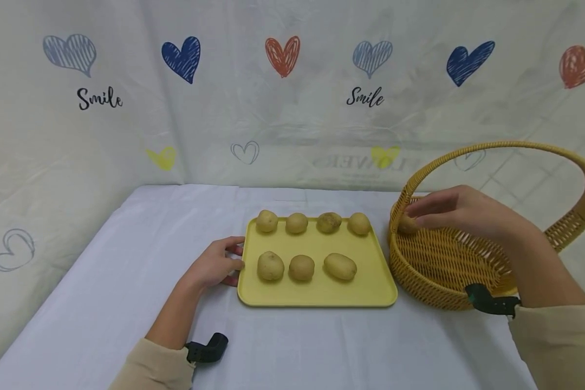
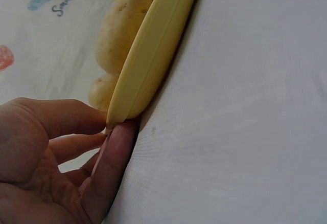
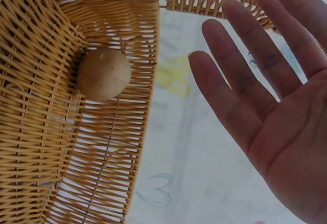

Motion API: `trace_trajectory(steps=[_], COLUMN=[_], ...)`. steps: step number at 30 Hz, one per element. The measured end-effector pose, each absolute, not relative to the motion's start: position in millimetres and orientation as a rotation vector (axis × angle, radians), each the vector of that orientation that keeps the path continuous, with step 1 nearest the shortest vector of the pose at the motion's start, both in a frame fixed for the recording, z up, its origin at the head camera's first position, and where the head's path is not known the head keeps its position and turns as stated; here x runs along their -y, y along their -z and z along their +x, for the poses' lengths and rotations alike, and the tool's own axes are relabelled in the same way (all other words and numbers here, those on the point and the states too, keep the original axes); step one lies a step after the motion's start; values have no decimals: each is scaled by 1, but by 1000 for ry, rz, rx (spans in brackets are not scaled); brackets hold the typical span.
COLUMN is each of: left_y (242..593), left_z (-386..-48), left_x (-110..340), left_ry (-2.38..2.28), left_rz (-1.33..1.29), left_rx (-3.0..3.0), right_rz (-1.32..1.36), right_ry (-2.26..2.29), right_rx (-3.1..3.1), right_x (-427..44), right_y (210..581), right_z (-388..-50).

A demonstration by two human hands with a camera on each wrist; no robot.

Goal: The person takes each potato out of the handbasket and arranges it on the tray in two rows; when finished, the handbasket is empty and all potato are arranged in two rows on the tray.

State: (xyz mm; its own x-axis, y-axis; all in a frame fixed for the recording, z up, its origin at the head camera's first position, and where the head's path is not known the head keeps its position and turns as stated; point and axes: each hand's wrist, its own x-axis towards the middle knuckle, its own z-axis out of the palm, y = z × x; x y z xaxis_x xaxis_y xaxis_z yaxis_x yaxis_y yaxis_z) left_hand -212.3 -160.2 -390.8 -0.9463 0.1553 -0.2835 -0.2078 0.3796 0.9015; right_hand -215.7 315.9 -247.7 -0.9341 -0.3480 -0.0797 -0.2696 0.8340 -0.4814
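Note:
My left hand [image 1: 218, 264] holds the left edge of a yellow tray [image 1: 292, 298]; the left wrist view shows the rim [image 2: 134, 88] between its digits. Several potatoes lie on the tray in two rows, among them a long one [image 1: 340, 266] at the front right and a darker one [image 1: 329, 222] at the back. Over the left part of a wicker basket [image 1: 434, 287] is my right hand [image 1: 468, 214]. Its fingers look straight and spread in the right wrist view, with nothing in them. One potato [image 3: 104, 74] rests inside the basket against its wall, apart from the fingers.
The basket's tall arched handle [image 1: 507, 145] rises above the right forearm. Tray and basket stand side by side on a white tablecloth [image 1: 312, 352]. Behind them hangs a white curtain [image 1: 214, 119] printed with hearts and words.

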Motion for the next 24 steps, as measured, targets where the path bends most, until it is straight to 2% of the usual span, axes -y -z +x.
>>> trace_trajectory(steps=[24], left_y=[390], left_z=[-212], left_x=[160], left_ry=[-1597], left_rz=[-45], left_rx=[-2326], right_rz=[-284], right_ry=[678], right_rx=[-2847], right_x=[-339], right_y=[267], right_z=[-248])
